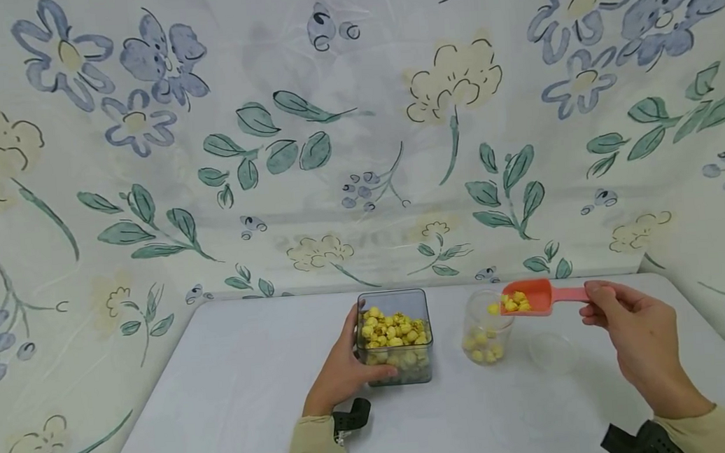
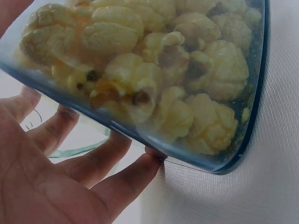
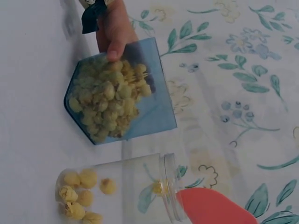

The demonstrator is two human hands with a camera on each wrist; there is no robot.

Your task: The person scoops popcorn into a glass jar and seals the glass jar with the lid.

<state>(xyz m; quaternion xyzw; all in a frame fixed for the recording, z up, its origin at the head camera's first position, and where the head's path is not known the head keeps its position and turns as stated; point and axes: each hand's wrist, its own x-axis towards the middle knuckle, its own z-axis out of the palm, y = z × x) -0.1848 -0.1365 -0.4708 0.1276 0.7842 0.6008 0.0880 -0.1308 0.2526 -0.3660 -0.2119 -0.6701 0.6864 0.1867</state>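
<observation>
My left hand [image 1: 346,368] grips a clear bluish square container [image 1: 401,371] around its left side, thumb across the front. Yellow popcorn [image 1: 395,329] fills much of it; the left wrist view shows the pieces through the wall, with my fingers [image 2: 98,163] against its side. In my right hand [image 1: 644,329] I pinch the handle of a red scoop [image 1: 539,297], which carries several popcorn pieces. The scoop's front edge is over the mouth of a clear round jar [image 1: 485,341]. A few pieces lie at the jar's bottom, and one is just inside its mouth in the right wrist view.
A clear round lid [image 1: 553,352] lies on the white table [image 1: 242,403], to the right of the jar. Behind the table's far edge hangs a cloth [image 1: 357,149] with flowers and leaves.
</observation>
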